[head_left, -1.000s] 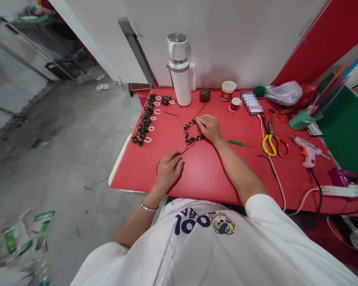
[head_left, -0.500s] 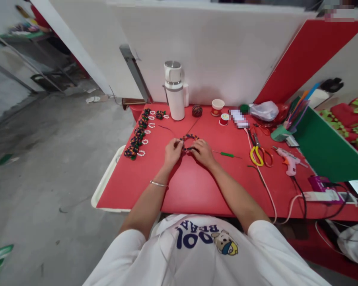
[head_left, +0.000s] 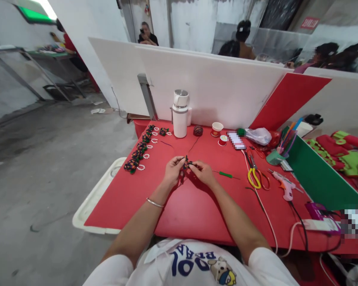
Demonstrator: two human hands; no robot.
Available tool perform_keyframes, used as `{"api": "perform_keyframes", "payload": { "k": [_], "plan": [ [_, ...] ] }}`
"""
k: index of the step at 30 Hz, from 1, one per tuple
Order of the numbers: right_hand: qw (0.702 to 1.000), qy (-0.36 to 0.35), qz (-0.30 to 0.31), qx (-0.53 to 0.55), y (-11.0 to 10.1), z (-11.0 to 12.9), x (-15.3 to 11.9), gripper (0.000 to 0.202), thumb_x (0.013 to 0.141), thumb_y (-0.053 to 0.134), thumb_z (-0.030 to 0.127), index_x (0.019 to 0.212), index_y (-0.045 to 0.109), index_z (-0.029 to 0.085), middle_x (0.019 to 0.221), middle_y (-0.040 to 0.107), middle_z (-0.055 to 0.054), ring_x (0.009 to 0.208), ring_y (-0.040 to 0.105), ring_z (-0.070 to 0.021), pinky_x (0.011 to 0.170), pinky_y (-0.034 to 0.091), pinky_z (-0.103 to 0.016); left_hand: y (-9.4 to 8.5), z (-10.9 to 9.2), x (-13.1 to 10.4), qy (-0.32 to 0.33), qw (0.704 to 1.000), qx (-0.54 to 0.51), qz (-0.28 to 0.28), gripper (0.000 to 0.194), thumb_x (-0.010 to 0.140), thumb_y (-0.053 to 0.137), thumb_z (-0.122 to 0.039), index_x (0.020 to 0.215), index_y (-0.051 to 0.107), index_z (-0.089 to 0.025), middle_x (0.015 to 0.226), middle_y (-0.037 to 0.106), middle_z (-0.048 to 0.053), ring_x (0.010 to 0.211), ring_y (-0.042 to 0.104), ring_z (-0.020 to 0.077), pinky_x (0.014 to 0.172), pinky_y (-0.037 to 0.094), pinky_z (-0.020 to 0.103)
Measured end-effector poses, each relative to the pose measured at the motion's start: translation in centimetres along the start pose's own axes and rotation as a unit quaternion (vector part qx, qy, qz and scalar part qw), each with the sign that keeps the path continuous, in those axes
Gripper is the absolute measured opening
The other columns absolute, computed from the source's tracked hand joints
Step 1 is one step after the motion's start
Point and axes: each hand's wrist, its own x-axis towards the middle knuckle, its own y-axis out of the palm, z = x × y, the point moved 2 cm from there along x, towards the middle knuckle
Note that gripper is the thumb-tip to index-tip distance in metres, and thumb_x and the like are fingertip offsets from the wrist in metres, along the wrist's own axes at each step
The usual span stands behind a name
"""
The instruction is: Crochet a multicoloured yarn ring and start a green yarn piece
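Near the middle of the red table (head_left: 191, 210), my left hand (head_left: 174, 169) and my right hand (head_left: 203, 173) pinch a small dark multicoloured yarn piece (head_left: 186, 163) between them, one at each side. A strand runs from it up to a yarn ball (head_left: 198, 130). To the right of my right hand lies a green-handled hook (head_left: 226, 174). Several finished-looking yarn pieces (head_left: 141, 146) with white bead loops (head_left: 146, 156) form a column at the left.
Behind stand a white bottle (head_left: 180, 115), a paper cup (head_left: 216, 129) and a thread spool (head_left: 222, 140). Rightward lie yellow-handled scissors (head_left: 253, 178), a pink glue gun (head_left: 285, 185), cables and a pen holder (head_left: 276, 157). People sit beyond the white partition (head_left: 209, 83).
The view has tilted up, showing people beyond the partition. The yarn piece, an open curve before, is now bunched between my fingertips, and my hands are slightly raised.
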Motion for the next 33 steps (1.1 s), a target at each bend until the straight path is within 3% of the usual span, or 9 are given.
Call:
{"api": "perform_keyframes", "payload": {
  "k": [4,9,13,15,19,23,26,29,33],
  "plan": [
    [0.995,0.051,0.02,0.086,-1.1,1.1,0.3,0.036,0.091,0.069,0.055,0.104,0.08,0.024,0.084,0.079,-0.002,0.072,0.067,-0.0154,0.073,0.058,-0.031,-0.1,-0.7,0.1,0.021,0.999,-0.029,-0.003,0.065,0.059,0.099,-0.042,0.112,0.069,-0.018,0.06,0.063,-0.009,0.034,0.041,0.004,0.034,0.023,0.016],
    [0.987,0.086,0.032,0.136,-2.7,3.3,0.8,0.036,0.086,0.076,0.058,0.095,0.083,0.024,0.083,0.079,-0.003,0.069,0.065,-0.0155,0.071,0.059,-0.033,-0.4,-1.5,0.0,0.004,0.997,-0.072,0.033,0.062,0.053,0.102,-0.027,0.105,0.07,-0.018,0.077,0.075,-0.002,0.051,0.062,0.0082,0.039,0.035,0.014],
    [0.995,0.032,0.006,0.099,-4.1,4.5,1.9,0.024,0.085,0.079,0.047,0.093,0.085,0.025,0.097,0.082,-0.005,0.09,0.071,-0.0195,0.09,0.059,-0.037,-0.7,-1.8,0.1,0.008,0.993,-0.105,0.06,0.062,0.056,0.1,-0.017,0.112,0.074,-0.02,0.093,0.081,0.004,0.066,0.069,0.0096,0.051,0.049,0.015],
    [0.998,0.018,0.0,0.061,-4.5,4.7,2.6,0.02,0.086,0.078,0.042,0.096,0.086,0.026,0.098,0.082,-0.006,0.092,0.07,-0.0196,0.088,0.057,-0.036,-0.7,-1.9,0.2,0.013,0.99,-0.122,0.067,0.068,0.058,0.098,-0.013,0.121,0.075,-0.023,0.102,0.082,0.004,0.072,0.072,0.0104,0.057,0.054,0.017],
    [0.994,0.043,0.084,0.062,-3.3,4.7,3.6,0.024,0.089,0.072,0.037,0.105,0.085,0.024,0.095,0.082,-0.004,0.079,0.068,-0.016,0.077,0.053,-0.031,-0.9,-2.3,0.2,0.015,0.988,-0.143,0.063,0.061,0.06,0.098,-0.012,0.116,0.077,-0.022,0.098,0.083,0.003,0.077,0.076,0.0128,0.059,0.058,0.017],
    [0.987,0.049,0.153,0.03,-1.9,5.1,3.5,0.025,0.093,0.067,0.034,0.106,0.085,0.022,0.086,0.082,-0.002,0.073,0.066,-0.0148,0.072,0.048,-0.029,-1.0,-2.6,0.1,0.001,0.991,-0.128,0.045,0.044,0.061,0.101,-0.025,0.097,0.075,-0.018,0.085,0.082,0.003,0.061,0.072,0.0117,0.048,0.056,0.017],
    [0.988,0.03,0.118,-0.092,-1.8,5.8,3.3,0.023,0.097,0.068,0.038,0.099,0.085,0.024,0.084,0.082,-0.004,0.072,0.066,-0.0162,0.07,0.043,-0.03,-0.8,-2.7,-0.3,-0.013,0.995,-0.093,0.041,0.041,0.066,0.1,-0.034,0.093,0.073,-0.018,0.088,0.082,0.004,0.061,0.072,0.0123,0.045,0.055,0.018],
    [0.979,0.003,0.062,-0.196,-2.1,6.4,3.2,0.022,0.095,0.072,0.038,0.083,0.083,0.024,0.083,0.081,-0.005,0.073,0.064,-0.0178,0.069,0.037,-0.032,-0.2,-2.6,-0.8,-0.023,0.996,-0.064,0.052,0.043,0.066,0.1,-0.038,0.094,0.075,-0.018,0.09,0.08,0.004,0.067,0.074,0.0144,0.052,0.061,0.023],
    [0.975,0.001,0.036,-0.22,-1.9,6.7,3.1,0.017,0.09,0.074,0.027,0.074,0.077,0.022,0.076,0.077,-0.004,0.069,0.06,-0.0161,0.067,0.036,-0.031,0.4,-2.4,-1.2,-0.01,0.996,-0.055,0.076,0.047,0.06,0.103,-0.033,0.098,0.081,-0.017,0.091,0.082,0.006,0.074,0.076,0.0173,0.064,0.065,0.029]
  ]
}}
